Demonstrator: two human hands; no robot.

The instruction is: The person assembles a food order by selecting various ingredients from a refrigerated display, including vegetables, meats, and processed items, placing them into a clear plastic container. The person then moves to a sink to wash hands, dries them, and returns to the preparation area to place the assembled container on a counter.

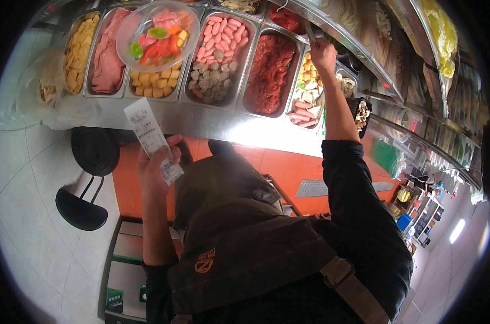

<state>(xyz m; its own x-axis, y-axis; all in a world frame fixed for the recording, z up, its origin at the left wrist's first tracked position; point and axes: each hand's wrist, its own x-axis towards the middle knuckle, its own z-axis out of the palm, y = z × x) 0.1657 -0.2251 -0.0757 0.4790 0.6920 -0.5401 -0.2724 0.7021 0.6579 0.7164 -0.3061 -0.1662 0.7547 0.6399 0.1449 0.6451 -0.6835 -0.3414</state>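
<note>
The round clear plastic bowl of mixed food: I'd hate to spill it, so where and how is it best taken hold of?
Probably by opposite sides of the rim, coming from the wearer's side: the round clear plastic bowl is wide and open-topped, and its near edge shows above golden food cubes, facing the wearer.

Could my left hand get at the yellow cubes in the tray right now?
Probably, but not freely: your left hand is holding a paper slip. The clear bowl hides the tray's far part, though the near yellow cubes look mostly exposed.
</note>
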